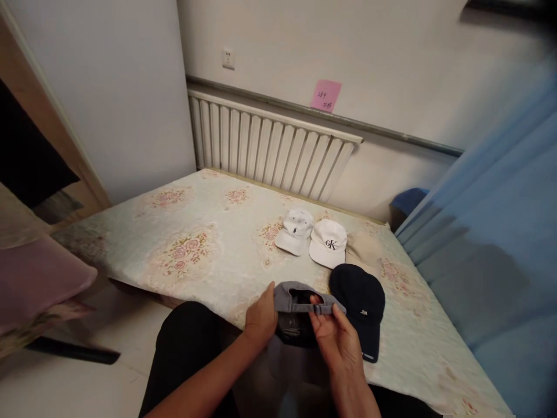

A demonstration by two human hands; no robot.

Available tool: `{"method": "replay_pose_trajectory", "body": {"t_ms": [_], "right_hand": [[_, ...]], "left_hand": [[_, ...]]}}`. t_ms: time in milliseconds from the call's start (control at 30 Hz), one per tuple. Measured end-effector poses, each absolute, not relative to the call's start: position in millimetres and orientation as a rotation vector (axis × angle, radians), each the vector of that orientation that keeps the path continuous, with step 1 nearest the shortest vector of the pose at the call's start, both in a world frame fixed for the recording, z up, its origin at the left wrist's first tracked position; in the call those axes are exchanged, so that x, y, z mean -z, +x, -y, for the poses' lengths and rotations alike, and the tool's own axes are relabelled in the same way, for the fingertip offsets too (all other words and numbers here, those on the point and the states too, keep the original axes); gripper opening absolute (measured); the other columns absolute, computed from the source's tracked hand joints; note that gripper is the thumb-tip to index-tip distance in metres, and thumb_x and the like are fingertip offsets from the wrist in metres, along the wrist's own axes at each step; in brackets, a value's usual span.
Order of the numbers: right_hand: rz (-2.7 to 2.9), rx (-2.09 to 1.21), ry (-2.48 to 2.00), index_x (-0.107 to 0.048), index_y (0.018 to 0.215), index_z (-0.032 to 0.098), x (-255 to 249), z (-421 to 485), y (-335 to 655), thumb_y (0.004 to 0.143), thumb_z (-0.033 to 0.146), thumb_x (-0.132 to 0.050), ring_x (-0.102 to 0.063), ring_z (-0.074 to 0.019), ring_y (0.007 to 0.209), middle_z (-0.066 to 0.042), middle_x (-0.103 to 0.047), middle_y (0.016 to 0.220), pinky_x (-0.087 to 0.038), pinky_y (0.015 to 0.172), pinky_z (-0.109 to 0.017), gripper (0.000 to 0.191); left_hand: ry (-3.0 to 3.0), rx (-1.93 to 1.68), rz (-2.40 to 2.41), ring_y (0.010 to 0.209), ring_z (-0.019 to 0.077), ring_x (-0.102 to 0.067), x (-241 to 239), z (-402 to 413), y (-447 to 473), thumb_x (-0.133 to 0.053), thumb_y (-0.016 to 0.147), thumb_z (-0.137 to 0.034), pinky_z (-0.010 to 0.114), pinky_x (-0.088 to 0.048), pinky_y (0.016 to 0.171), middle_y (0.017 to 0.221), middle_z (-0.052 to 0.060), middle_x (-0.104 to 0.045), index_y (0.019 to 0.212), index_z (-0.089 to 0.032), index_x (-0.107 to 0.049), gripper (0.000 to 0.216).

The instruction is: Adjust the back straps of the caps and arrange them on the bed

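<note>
A grey baseball cap (287, 293) is held up between my hands over the bed's near edge, with its rear opening and adjustable strap facing me. My left hand (261, 316) is closed on the cap's left side. On the right, my right hand (337, 337) grips the strap end, thumb outside and fingers partly inside the opening. A dark part with pale marks shows below the strap; I cannot tell whether it is the cap's inside. Just right lies a navy cap (359, 290). Farther back sit a white cap with a black monogram (328, 235) and a white cap with a small emblem (297, 226).
The caps lie on a bed with a floral cover (230, 232). Behind it are a white radiator (265, 142) and a pink note (326, 96) on the wall. A blue curtain (487, 191) hangs along the right side. Pink fabric (43, 278) juts in at left.
</note>
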State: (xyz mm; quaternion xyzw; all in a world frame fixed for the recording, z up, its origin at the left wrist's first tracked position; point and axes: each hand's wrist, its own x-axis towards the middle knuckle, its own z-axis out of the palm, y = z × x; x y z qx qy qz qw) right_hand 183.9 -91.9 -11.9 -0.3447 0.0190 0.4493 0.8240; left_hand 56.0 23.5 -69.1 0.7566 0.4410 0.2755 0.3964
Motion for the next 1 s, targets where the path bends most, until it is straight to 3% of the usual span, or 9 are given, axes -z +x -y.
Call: {"method": "replay_pose_trajectory", "body": {"t_ms": [133, 300, 433, 667, 1000], "right_hand": [[-0.119, -0.837, -0.677, -0.061, 0.08, 0.024, 16, 96, 190, 0.068, 0.01, -0.066, -0.068, -0.016, 0.09, 0.003, -0.072, 0.087, -0.055, 0.084, -0.036, 0.019], [0.041, -0.82, -0.653, -0.063, 0.083, 0.024, 16, 98, 184, 0.06, 0.004, -0.064, -0.065, -0.0203, 0.099, 0.002, -0.071, 0.093, -0.051, 0.092, -0.044, 0.031], [0.097, -0.773, -0.695, -0.064, 0.091, 0.024, 19, 94, 183, 0.059, 0.002, -0.067, -0.065, -0.0167, 0.1, 0.001, -0.071, 0.095, -0.049, 0.096, -0.035, 0.039], [0.037, -0.749, -0.694, -0.067, 0.084, 0.02, 26, 83, 192, 0.062, 0.011, -0.073, -0.067, -0.0153, 0.091, -0.001, -0.072, 0.092, -0.057, 0.076, -0.024, 0.025], [0.439, -0.424, -1.097, -0.07, 0.097, 0.024, 29, 86, 190, 0.069, 0.025, -0.064, -0.067, -0.0235, 0.083, -0.005, -0.072, 0.089, -0.055, 0.075, -0.042, 0.029]], "left_hand": [[1.681, -0.825, -0.939, 0.104, 0.0261, -0.059, 54, -28, 49, -0.046, 0.078, -0.02, 0.037, -0.041, 0.094, 0.107, 0.009, -0.068, 0.115, -0.021, -0.058, 0.039], [1.57, -0.9, -0.766, 0.098, 0.0233, -0.06, 42, -20, 48, -0.049, 0.078, -0.025, 0.034, -0.043, 0.092, 0.101, 0.005, -0.07, 0.102, -0.022, -0.062, 0.027], [1.617, -0.888, -0.781, 0.101, 0.0224, -0.06, 31, -14, 49, -0.045, 0.081, -0.026, 0.033, -0.043, 0.092, 0.106, 0.006, -0.069, 0.105, -0.02, -0.062, 0.03], [1.736, -0.777, -0.803, 0.107, 0.0228, -0.058, 15, -1, 49, -0.042, 0.083, -0.026, 0.034, -0.041, 0.095, 0.115, 0.007, -0.066, 0.118, -0.019, -0.057, 0.038], [1.782, -0.749, -0.832, 0.097, 0.0218, -0.062, 29, -17, 44, -0.041, 0.078, -0.018, 0.031, -0.043, 0.087, 0.102, 0.006, -0.07, 0.108, -0.02, -0.06, 0.035]]}}
